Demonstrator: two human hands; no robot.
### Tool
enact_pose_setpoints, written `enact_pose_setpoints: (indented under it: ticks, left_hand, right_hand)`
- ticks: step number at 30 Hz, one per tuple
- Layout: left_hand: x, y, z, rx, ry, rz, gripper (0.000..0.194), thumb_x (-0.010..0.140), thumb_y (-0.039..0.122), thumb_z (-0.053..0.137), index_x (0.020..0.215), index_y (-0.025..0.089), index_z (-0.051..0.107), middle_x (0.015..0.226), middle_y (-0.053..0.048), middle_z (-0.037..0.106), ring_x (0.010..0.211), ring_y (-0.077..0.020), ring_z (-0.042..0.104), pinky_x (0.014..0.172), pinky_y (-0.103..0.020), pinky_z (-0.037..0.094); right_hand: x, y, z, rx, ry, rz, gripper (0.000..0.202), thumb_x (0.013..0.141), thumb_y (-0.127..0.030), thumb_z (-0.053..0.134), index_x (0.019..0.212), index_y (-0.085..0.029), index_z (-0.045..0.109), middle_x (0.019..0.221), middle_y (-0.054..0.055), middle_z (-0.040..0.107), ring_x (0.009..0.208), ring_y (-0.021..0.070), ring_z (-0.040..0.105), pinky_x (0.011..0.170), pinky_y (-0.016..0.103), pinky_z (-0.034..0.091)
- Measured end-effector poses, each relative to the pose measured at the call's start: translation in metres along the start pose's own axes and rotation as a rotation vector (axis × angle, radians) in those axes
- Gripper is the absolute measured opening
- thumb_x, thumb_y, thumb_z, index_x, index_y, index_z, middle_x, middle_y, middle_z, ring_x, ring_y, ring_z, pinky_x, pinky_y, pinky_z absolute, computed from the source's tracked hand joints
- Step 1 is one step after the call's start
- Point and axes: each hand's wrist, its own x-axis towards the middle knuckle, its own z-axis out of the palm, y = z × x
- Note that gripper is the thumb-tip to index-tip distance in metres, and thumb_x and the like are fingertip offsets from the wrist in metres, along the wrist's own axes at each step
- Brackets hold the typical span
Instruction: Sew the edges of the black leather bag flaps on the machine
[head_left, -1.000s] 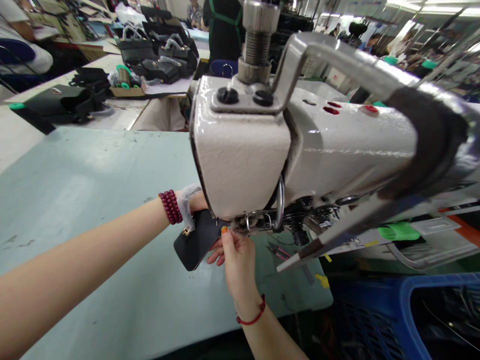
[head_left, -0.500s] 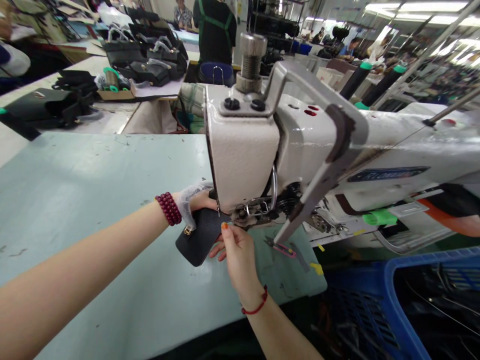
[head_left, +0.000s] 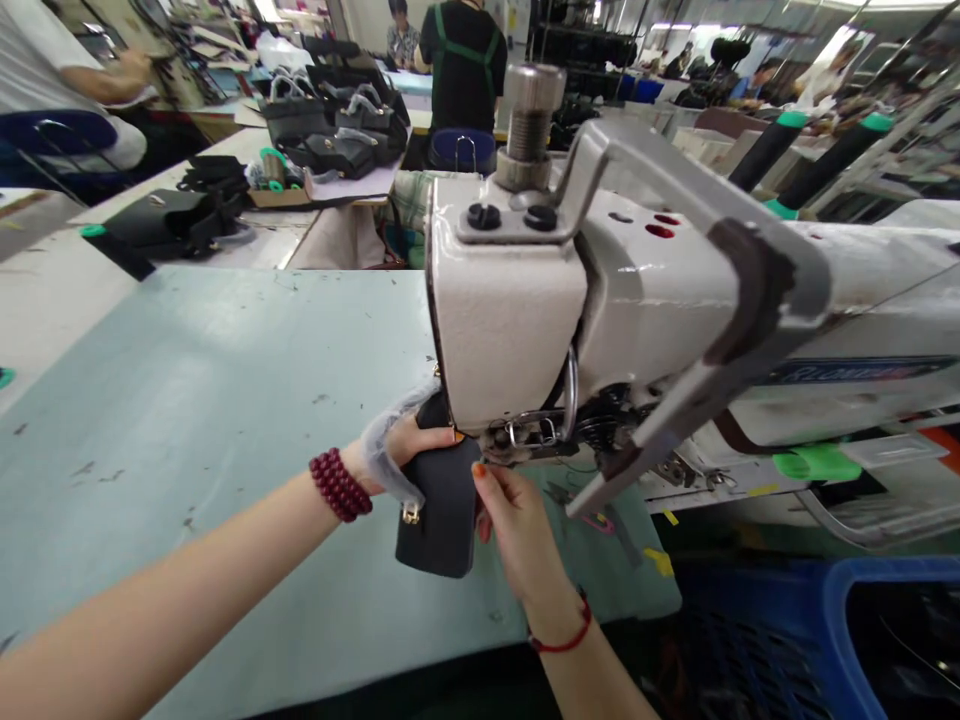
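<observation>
A black leather bag flap [head_left: 442, 535] with gold hardware lies under the head of a white sewing machine [head_left: 510, 320]. Its handle [head_left: 394, 430], wrapped in clear plastic, loops over my left hand [head_left: 409, 450]. That hand is closed on the flap's far part, thumb on top and fingers hidden beneath. At the right edge, close to the presser area, my right hand [head_left: 517, 525] pinches the flap between thumb and fingers. The needle area is mostly hidden behind the machine head. Pink-handled thread snips [head_left: 600, 522] lie right of my right hand.
The pale green tabletop [head_left: 247, 400] spreads to the left. A metal guard bar [head_left: 675, 380] slants down in front of the machine. At lower right stands a blue basket [head_left: 832, 620]. Black handbags [head_left: 337, 130] pile on a table behind, with people beyond.
The flap has turned so its near end points more towards me. Both hands still hold it, and my view has swung a little to the left.
</observation>
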Motion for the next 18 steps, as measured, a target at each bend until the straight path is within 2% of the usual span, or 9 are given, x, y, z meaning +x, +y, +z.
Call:
enact_pose_setpoints:
  ticks: [3, 7, 11, 18]
  left_hand:
    - [-0.016, -0.023, 0.007, -0.039, 0.061, 0.038, 0.045, 0.071, 0.03, 0.081, 0.113, 0.022, 0.068, 0.096, -0.004, 0.076, 0.083, -0.0241, 0.073, 0.077, -0.034, 0.062]
    - [-0.021, -0.038, 0.011, -0.071, 0.085, 0.105, 0.052, 0.072, 0.034, 0.08, 0.121, 0.023, 0.064, 0.107, -0.006, 0.074, 0.091, -0.0284, 0.073, 0.081, -0.037, 0.062]
    - [-0.018, -0.038, 0.009, -0.071, 0.089, 0.079, 0.055, 0.075, 0.03, 0.078, 0.126, 0.023, 0.059, 0.11, -0.006, 0.073, 0.091, -0.0268, 0.073, 0.082, -0.038, 0.062]
    - [-0.014, -0.03, 0.005, -0.114, 0.061, -0.076, 0.03, 0.075, 0.024, 0.078, 0.103, 0.019, 0.068, 0.094, -0.006, 0.076, 0.077, -0.0222, 0.074, 0.075, -0.034, 0.062]
  right_hand:
    - [0.001, -0.002, -0.017, 0.06, -0.071, 0.1, 0.043, 0.082, -0.057, 0.064, 0.069, -0.016, 0.06, 0.058, -0.003, 0.052, 0.048, 0.0089, 0.046, 0.043, 0.018, 0.033]
    - [0.003, -0.007, -0.025, 0.076, -0.103, 0.124, 0.036, 0.08, -0.05, 0.066, 0.072, -0.015, 0.063, 0.062, -0.001, 0.057, 0.052, 0.0103, 0.05, 0.044, 0.017, 0.037]
    - [0.005, -0.011, -0.022, -0.015, -0.082, 0.054, 0.034, 0.082, -0.047, 0.062, 0.071, -0.014, 0.065, 0.057, -0.002, 0.054, 0.048, 0.0093, 0.046, 0.042, 0.016, 0.035]
    - [0.004, -0.009, -0.019, -0.147, -0.034, -0.019, 0.035, 0.085, -0.046, 0.058, 0.072, -0.014, 0.066, 0.058, -0.002, 0.052, 0.05, 0.0098, 0.047, 0.042, 0.017, 0.037]
